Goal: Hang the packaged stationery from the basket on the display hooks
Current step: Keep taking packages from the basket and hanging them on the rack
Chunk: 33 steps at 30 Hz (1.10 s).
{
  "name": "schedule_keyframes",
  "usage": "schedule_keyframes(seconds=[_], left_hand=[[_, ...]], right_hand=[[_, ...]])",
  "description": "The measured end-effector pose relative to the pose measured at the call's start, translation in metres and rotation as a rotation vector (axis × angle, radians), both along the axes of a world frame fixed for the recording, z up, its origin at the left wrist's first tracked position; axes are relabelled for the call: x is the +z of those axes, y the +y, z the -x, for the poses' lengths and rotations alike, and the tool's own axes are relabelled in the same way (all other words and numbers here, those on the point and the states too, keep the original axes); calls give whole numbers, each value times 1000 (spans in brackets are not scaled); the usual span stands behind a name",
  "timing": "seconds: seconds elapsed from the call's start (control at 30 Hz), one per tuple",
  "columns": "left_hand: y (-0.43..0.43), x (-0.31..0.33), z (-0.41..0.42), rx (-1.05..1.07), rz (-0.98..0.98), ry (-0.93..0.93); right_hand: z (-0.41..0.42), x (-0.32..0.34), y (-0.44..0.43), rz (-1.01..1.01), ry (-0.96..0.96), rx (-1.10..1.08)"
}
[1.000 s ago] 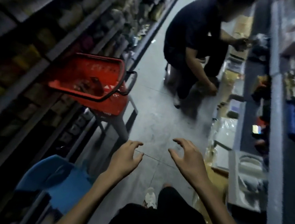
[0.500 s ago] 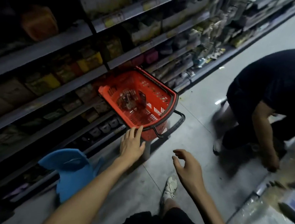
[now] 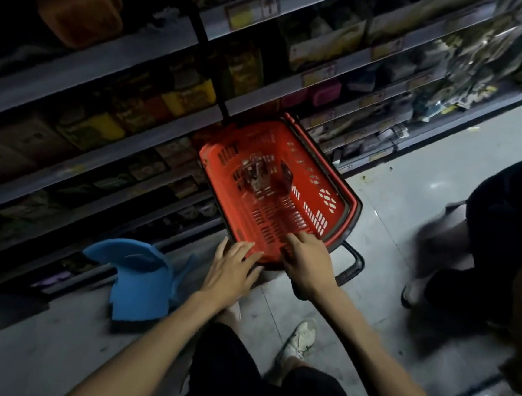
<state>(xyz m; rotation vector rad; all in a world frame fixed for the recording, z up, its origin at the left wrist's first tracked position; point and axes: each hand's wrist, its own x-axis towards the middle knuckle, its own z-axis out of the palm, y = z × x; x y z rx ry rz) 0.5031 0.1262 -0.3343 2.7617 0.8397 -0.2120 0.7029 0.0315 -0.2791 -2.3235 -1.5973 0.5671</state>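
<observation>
Wide view first: the stocked store shelves (image 3: 107, 67) fill the left and top, dim, with boxed goods in rows, and the pale floor (image 3: 412, 185) runs off to the right, where another person (image 3: 502, 234) crouches in dark clothes, blurred. Here's the change: half a second ago only the left hand was near the red shopping basket (image 3: 224, 169) and the right hung in the air over the floor. Now the view has swung squarely over the basket and both hands are at its near edge, so I'd say the reach for the stock is on and nothing has been hung yet. The basket sits against the lower shelves, its black handle (image 3: 353, 266) folded down at the near right corner, and what it stands on is hidden. Beside it, to the left, is a blue plastic stool (image 3: 142, 279). The left hand (image 3: 231, 271) lies flat on the near rim, fingers spread and straight, gripping nothing. The right hand (image 3: 306, 261) reaches over the same rim, fingers nearly straight on the inner wall, with no package in it. Now the contents: the packaged stationery (image 3: 257, 173) lies at the far end of the basket floor, a small glossy cluster with a darker pack (image 3: 285, 176) just beside it, well apart from both hands. The rest of the basket floor is bare slotted plastic. I can't pick out any display hooks for certain.
</observation>
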Motion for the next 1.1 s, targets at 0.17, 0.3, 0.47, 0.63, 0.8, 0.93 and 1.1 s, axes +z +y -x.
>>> schedule_keyframes(seconds=[0.17,0.3,0.47,0.63,0.8,0.93,1.1], left_hand=[[91,-17,-4,-287,-51,-33],[175,-36,-21,-451,-35,-21],[277,-55,-53,-494,-36,151],[302,-62,-81,-503,79,157],[302,-76,-80,-506,55,-6],[302,-78,-81,-493,74,26],[302,-80,-83,-474,79,0]], right_hand=[[-3,-40,52,324,21,40],[-3,-84,103,492,109,-34],[-26,-155,181,541,325,-221],[-42,-221,257,383,449,-463],[-32,-277,329,302,554,-634],[-18,-304,361,230,458,-778],[-14,-318,366,91,404,-840]])
